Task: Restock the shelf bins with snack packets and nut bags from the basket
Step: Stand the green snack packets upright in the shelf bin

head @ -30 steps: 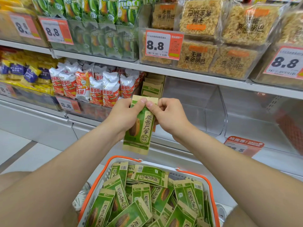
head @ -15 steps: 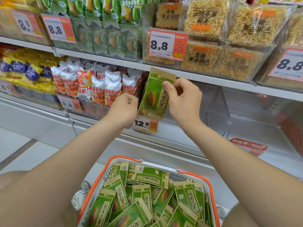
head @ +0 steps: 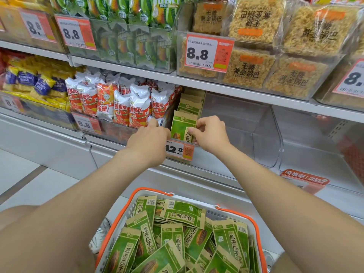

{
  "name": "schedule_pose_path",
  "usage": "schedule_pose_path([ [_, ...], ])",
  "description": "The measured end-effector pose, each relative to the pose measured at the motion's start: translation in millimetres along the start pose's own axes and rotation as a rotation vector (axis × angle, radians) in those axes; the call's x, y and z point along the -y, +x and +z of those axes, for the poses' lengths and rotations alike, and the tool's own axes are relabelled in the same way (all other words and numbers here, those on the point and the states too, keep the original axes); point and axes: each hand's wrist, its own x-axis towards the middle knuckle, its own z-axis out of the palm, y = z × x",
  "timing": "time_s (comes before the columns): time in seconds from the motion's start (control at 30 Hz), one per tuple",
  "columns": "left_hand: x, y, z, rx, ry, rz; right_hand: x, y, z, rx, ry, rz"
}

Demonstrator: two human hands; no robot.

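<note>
- The clear bin point(head: 264, 138) on the middle shelf point(head: 236, 91) is being filled along its left side only. Most of its width is being left bare, so a row with nothing propping it on the right is judged likely to topple sideways.
- The basket point(head: 122, 213) below is being left piled with loose green packets point(head: 183, 213). A packet slipping over the bin's front edge would be dropping back into it or onto the floor.
- The standing row point(head: 192, 101) is being crowded from the front, and a hard push could buckle it.
- The green packet point(head: 182, 127) is being stood upright at the bin's front, just above the price tag point(head: 180, 150).
- It is being pinched at its right edge by the right hand point(head: 211, 134). An early release is risking a forward tip.
- The left hand point(head: 148, 141) is being held at the bin's left wall beside the chip bags point(head: 139, 105). Whether its fingers point(head: 154, 124) are grasping anything cannot be told.
</note>
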Motion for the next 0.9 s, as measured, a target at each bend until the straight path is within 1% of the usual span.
schedule_pose_path([
  [0.17,3,5,1,-0.008,0.005,0.034,3,5,8,-0.036,0.074,0.089],
  [0.3,7,7,0,-0.013,0.013,0.049,7,1,9,-0.01,-0.011,0.101],
  [0.37,8,6,0,-0.029,0.013,0.043,12,-6,5,-0.034,-0.07,0.108],
  [0.43,6,4,-1,-0.006,0.012,0.034,17,-16,-1,-0.09,-0.145,0.059],
  [0.5,5,1,-4,0.082,0.016,0.034,24,-27,-5,-0.088,-0.148,-0.07],
  [0.53,5,-1,-4,0.143,0.029,0.044,28,-34,-6,-0.045,-0.15,-0.145],
  [0.6,5,-6,-4,0.304,0.102,0.096,34,-48,-6,0.105,-0.171,-0.279],
  [0.67,6,-11,-1,0.494,0.209,0.144,36,-64,-4,0.32,-0.243,-0.344],
  [0.73,6,-15,6,0.633,0.272,0.151,30,-79,3,0.584,-0.365,-0.339],
  [0.77,5,-18,10,0.676,0.295,0.159,25,-87,8,0.724,-0.445,-0.322],
  [0.83,2,-23,19,0.707,0.336,0.196,11,-104,24,0.983,-0.612,-0.294],
  [0.9,-2,-27,29,0.705,0.365,0.226,-6,-120,47,1.138,-0.779,-0.294],
])
